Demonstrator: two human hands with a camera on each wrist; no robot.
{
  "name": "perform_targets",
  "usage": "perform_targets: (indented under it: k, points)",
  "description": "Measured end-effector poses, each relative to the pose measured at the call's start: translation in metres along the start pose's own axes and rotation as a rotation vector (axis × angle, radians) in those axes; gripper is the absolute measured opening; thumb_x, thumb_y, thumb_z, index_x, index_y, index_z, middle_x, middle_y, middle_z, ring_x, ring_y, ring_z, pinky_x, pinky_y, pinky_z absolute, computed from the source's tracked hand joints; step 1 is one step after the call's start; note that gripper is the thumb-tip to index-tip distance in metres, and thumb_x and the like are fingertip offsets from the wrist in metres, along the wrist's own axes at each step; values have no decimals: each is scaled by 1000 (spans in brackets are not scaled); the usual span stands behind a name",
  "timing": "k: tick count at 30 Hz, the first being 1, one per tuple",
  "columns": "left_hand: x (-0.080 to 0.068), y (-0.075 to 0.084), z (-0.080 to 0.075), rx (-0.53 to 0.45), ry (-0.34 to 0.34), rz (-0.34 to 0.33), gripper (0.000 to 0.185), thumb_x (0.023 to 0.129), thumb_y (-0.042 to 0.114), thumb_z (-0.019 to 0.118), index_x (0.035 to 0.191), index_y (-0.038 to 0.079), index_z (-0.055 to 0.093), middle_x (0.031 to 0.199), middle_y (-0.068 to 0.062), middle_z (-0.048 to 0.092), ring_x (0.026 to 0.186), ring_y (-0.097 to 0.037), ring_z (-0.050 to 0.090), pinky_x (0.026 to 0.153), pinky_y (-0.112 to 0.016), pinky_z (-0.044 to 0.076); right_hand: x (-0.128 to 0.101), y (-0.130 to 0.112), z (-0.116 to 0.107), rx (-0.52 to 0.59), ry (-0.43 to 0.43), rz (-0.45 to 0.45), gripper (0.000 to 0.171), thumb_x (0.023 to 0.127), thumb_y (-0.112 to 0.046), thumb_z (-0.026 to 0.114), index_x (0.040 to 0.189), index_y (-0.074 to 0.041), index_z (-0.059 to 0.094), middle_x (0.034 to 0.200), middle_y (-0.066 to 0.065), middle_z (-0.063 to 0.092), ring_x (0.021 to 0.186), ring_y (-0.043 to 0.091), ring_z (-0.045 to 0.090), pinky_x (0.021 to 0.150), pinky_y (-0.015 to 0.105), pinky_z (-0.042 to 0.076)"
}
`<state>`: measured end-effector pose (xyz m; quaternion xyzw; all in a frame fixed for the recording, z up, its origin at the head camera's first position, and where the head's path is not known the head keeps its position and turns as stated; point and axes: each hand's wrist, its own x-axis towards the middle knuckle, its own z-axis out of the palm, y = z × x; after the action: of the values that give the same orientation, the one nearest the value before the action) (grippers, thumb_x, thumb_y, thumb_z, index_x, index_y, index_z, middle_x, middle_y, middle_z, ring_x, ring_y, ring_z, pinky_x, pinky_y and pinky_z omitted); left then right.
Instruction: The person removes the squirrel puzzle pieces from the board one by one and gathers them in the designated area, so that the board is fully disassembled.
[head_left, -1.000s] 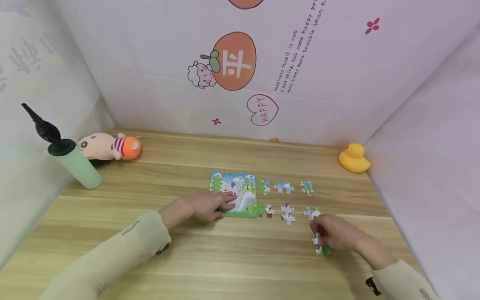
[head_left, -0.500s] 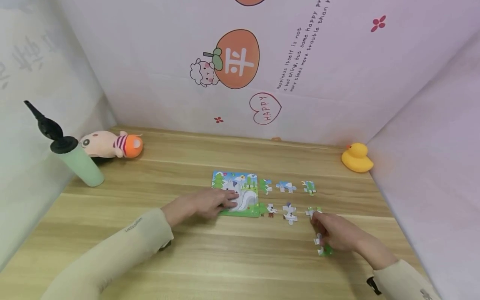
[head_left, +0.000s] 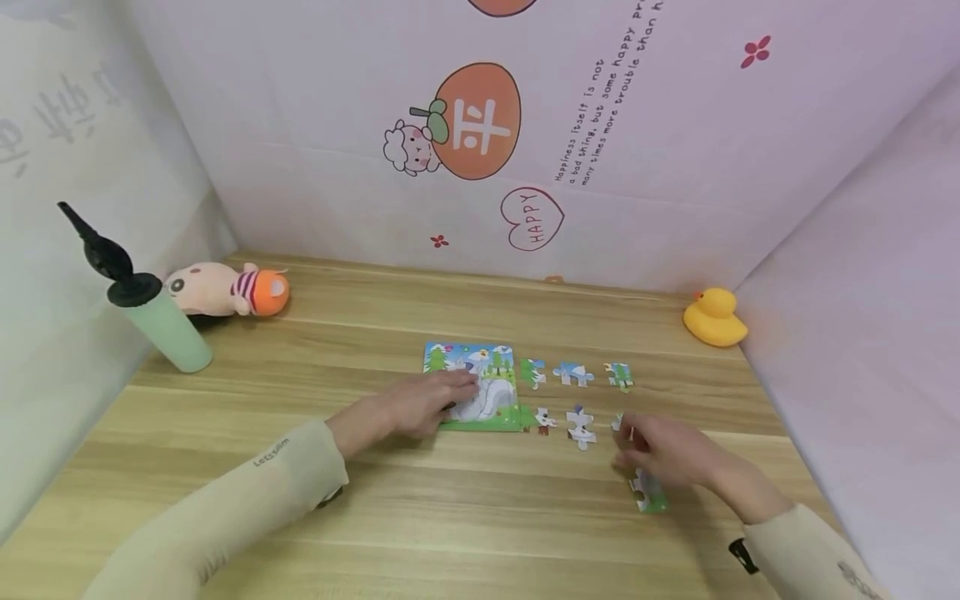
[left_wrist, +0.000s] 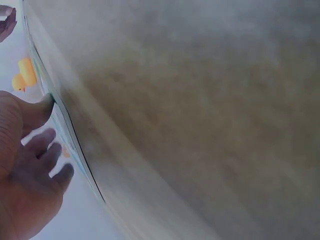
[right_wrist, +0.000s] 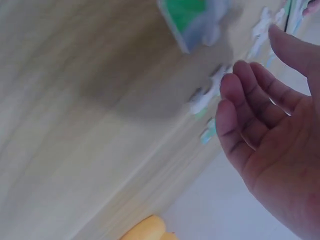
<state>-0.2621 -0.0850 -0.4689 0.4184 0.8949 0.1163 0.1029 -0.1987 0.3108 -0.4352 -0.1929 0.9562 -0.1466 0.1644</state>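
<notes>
My left hand point(head_left: 426, 404) rests on a square squirrel picture board point(head_left: 495, 404), which lies flat on the wooden table. In the left wrist view its thumb touches the board's edge, and the other fingers are loosely bent. Over the right-hand pieces hovers my right hand point(head_left: 667, 446), holding nothing; the right wrist view shows its loosely bent fingers point(right_wrist: 227, 117) apart from the table. Just below it lies a green and grey jigsaw piece point(head_left: 647, 493). Another jigsaw piece point(head_left: 617, 422) is mostly hidden behind the fingers.
Several jigsaw pieces point(head_left: 580, 427) lie in two rows right of the board. A yellow rubber duck point(head_left: 716, 318) sits at the back right. On the left stand a green hand pump point(head_left: 168, 329) and a plush toy point(head_left: 225, 290). Fabric walls point(head_left: 330, 208) enclose the table.
My right hand has lifted off the green and grey jigsaw piece, which stays on the table and shows more. The left hand's fingers have shifted slightly on the board.
</notes>
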Motion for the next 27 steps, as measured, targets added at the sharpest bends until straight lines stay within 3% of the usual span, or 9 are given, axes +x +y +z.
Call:
perform_targets:
  k: [5, 10, 16, 19, 27]
  points:
    - [1, -4, -1, 31, -6, -94, 77, 98, 24, 71, 160, -1, 34, 172, -19, 27, 162, -36, 23, 135, -51, 22, 24, -20, -4, -23, 80, -73, 22, 100, -24, 69, 114, -7, 68, 90, -4, 69, 77, 4, 59, 65, 22, 52]
    - [2, -8, -5, -9, -41, -176, 83, 96, 31, 75, 158, -7, 34, 172, -25, 20, 163, -40, 17, 136, -49, 19, 56, -56, -2, -74, 80, -152, 32, 102, -28, 66, 126, -5, 67, 115, 5, 72, 101, 17, 70, 84, 36, 62]
    - [4, -12, -7, -98, -93, -241, 83, 97, 36, 73, 158, -5, 36, 174, -22, 18, 164, -36, 14, 136, -47, 17, 93, -103, 3, -85, 82, -293, 37, 102, -24, 67, 130, 0, 68, 130, 15, 71, 119, 31, 69, 102, 48, 60]
    - [4, -13, -7, -123, -105, -247, 82, 97, 36, 73, 159, -3, 36, 174, -21, 18, 165, -35, 14, 136, -47, 17, 110, -121, 13, -98, 63, -305, 41, 100, -25, 70, 131, 1, 67, 132, 17, 70, 123, 34, 67, 108, 51, 56]
    - [5, -15, -9, -133, -110, -254, 83, 97, 37, 73, 160, -1, 35, 175, -18, 16, 165, -33, 12, 137, -47, 17, 130, -147, 40, -213, 64, -258, 59, 96, -39, 75, 138, 1, 63, 126, 16, 65, 112, 27, 63, 94, 41, 59]
